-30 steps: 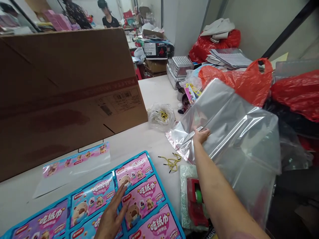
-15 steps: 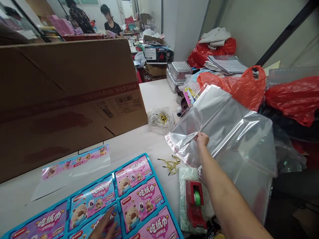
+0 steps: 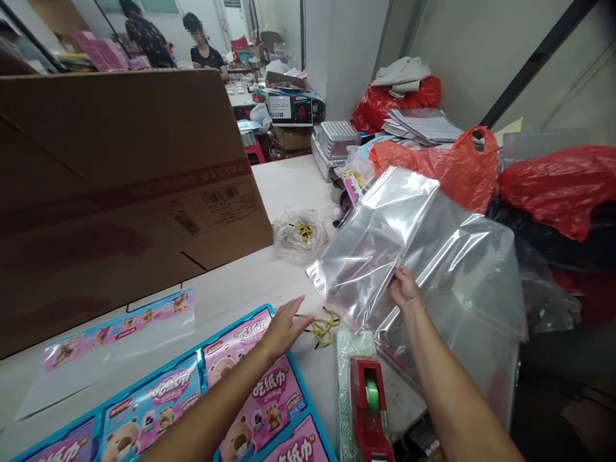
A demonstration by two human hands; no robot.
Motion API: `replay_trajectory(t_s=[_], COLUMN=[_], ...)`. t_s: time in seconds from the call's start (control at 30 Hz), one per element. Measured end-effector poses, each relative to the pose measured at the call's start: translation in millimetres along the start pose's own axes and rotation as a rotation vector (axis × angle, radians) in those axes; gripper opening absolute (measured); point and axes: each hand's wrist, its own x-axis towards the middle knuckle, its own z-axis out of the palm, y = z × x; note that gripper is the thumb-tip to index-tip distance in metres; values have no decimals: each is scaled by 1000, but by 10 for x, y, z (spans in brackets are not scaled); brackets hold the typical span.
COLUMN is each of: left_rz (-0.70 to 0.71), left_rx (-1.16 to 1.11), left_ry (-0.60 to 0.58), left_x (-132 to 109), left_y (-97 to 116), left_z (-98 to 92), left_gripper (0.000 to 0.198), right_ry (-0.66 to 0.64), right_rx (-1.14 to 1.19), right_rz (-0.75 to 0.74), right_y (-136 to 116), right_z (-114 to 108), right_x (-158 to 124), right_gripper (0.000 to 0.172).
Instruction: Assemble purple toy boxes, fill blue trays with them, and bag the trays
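Observation:
My right hand [image 3: 404, 287] pinches the edge of a large clear plastic bag [image 3: 370, 247], which lies on a stack of similar clear bags [image 3: 462, 282] at the table's right side. With fingers stretched out and nothing in them, my left hand [image 3: 285, 328] is above the far right corner of a blue tray [image 3: 299, 380]. Pink, blue and purple packets printed with cartoon bears fill the tray's compartments, and my left forearm hides some of them. Yellow-and-black cords [image 3: 323, 327] lie just right of my left fingers.
A large cardboard box [image 3: 129, 173] stands at the left behind a clear sheet with a printed strip [image 3: 120, 330]. A bag of cords [image 3: 301, 234] lies near its corner. The red tape dispenser [image 3: 370, 404] sits in front. Red plastic bags [image 3: 443, 160] are at the back right.
My left hand has moved from the packets up and right toward the clear bag. My right hand has drawn the bag's edge slightly right, folding the sheet over. The view has shifted a little.

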Motion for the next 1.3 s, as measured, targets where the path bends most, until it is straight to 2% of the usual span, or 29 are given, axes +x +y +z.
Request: replay_trajectory(t_s=[0.07,0.13,0.2,0.27,0.33,0.43,0.53,0.63,0.77,1.1,1.2,1.3], left_rz=[-66,-118,-148,-170,-176,-163,-134,-97,-82,-163,-183,-201], left_rx=[-184,-274,-318,-361,-395,-417,-414,-406,-416,-531,-565,-569], left_ry=[-57,-106,-163,-212,-227,-200,-134,-51,-11,-70,-114,-165], left_x=[540,950,1197,1306,1328,1295,1253,1237,1263,1405,1389,1345], left_y=[223,385,495,577,658,790,889,911,866,780,824,898], left_z=[243,467,613,647,583,424,322,281,225,159,136,94], left_gripper=[75,80,72,58,48,43,41,39,38,41,41,39], right_ry=[-11,-7,14,58,109,157,205,238,208,115,127,194], right_rx=[13,19,15,3,-23,-82,-119,-117,-81,-132,-202,-284], right_rz=[14,33,53,77,101,110,79,68,97,142,118,43], right_y=[-54,-90,-108,-103,-64,62,218,333,372,169,75,-79], right_z=[-58,-100,-122,-108,-38,173,403,514,469,357,314,320], right_x=[-19,-25,-30,-51,-99,-208,-278,-259,-185,-179,-210,-334], right_gripper=[20,20,21,23,27,35,31,27,27,31,30,29])
